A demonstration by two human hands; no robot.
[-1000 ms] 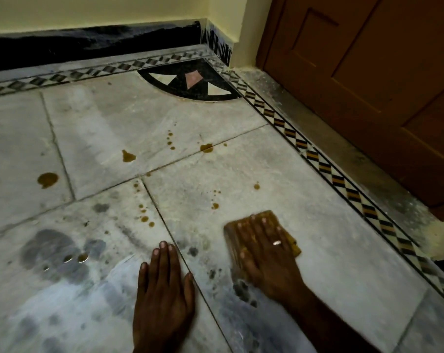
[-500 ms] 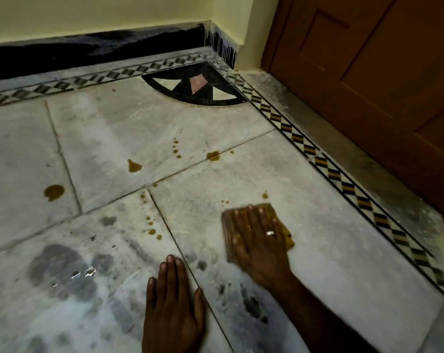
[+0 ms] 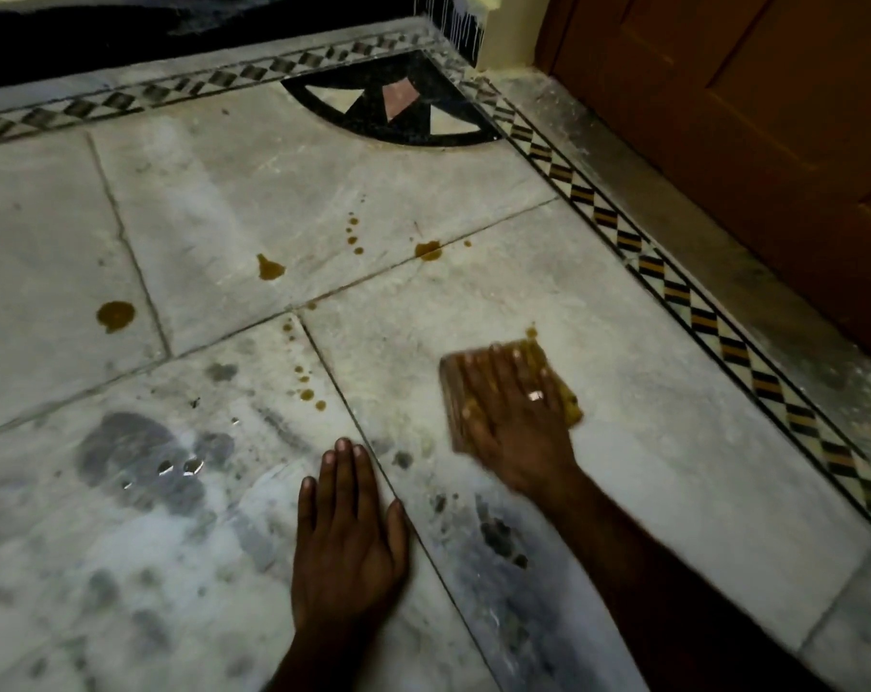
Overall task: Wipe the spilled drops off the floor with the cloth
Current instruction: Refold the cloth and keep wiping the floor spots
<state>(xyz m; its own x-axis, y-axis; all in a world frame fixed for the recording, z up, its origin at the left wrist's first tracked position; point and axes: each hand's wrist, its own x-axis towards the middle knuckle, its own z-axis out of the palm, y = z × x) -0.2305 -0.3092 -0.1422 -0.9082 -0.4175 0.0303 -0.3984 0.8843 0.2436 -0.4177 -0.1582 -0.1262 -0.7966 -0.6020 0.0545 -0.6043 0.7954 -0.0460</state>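
A folded yellow-brown cloth (image 3: 455,392) lies flat on the grey marble floor (image 3: 648,467), pressed down by my right hand (image 3: 515,417), whose fingers spread over it; the hand is motion-blurred. One brown drop (image 3: 530,333) touches the cloth's far edge. More brown drops lie farther off: a blot (image 3: 427,250) on a tile joint, a drop (image 3: 269,268), a larger puddle (image 3: 116,314) at the left, and a trail of small drops (image 3: 303,379) beside the near joint. My left hand (image 3: 346,536) rests flat on the floor, fingers together, holding nothing.
A brown wooden door (image 3: 752,117) stands at the right behind a dusty sill. A black-and-yellow patterned border (image 3: 683,302) runs along the floor edge, with a dark fan-shaped inlay (image 3: 398,107) in the corner. Dark wet patches (image 3: 134,452) mark the near tiles.
My right hand has slid the cloth away from me, over the small drops near it, up to the drop at its far edge. My left hand has stayed flat on the floor.
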